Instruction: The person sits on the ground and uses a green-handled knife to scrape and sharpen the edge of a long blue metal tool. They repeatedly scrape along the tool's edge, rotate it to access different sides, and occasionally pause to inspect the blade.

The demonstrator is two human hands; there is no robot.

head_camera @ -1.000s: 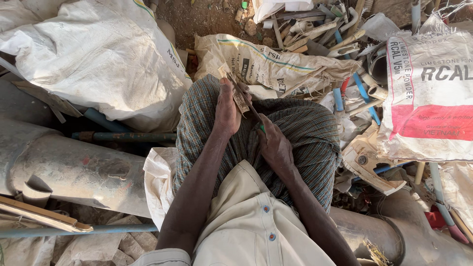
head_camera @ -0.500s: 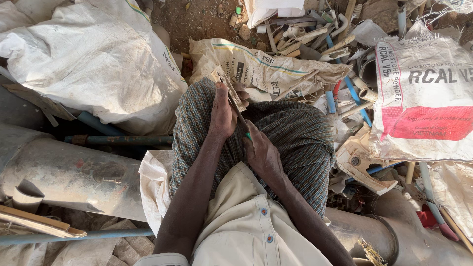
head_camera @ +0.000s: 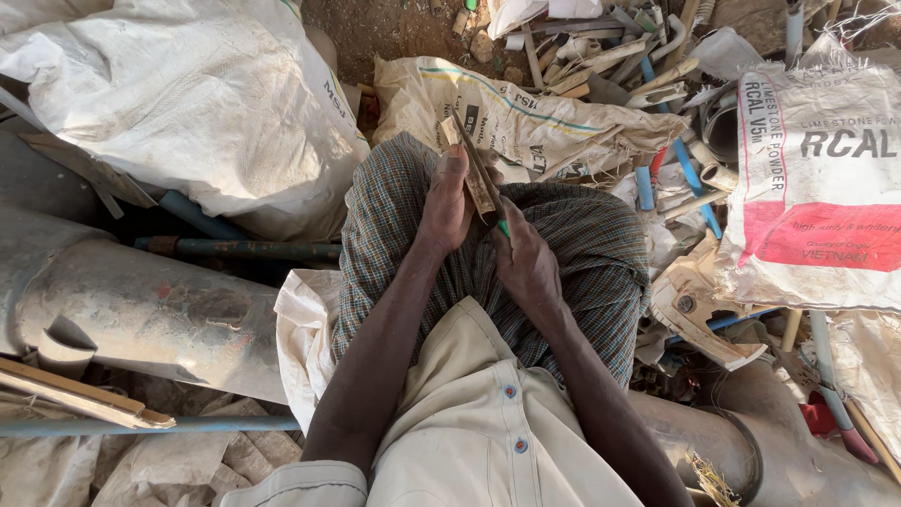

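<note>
I sit with a checked cloth (head_camera: 582, 244) over my knees. My left hand (head_camera: 445, 202) grips a flat, dirty tan strip (head_camera: 479, 174) that stands nearly upright above my lap. My right hand (head_camera: 527, 261) is closed just to its right around a small tool with a green tip (head_camera: 504, 228), which touches the strip's lower end. Most of the tool is hidden in my fist.
A big white sack (head_camera: 197, 103) lies at the left, a crumpled printed sack (head_camera: 535, 113) ahead, a white sack with a red band (head_camera: 821, 188) at the right. Broken pipes and plastic scrap (head_camera: 657, 66) are piled behind. A grey pipe (head_camera: 122, 310) runs under me.
The strip has swung from a slant to nearly upright. My right hand has slid down along it, closer to my body.
</note>
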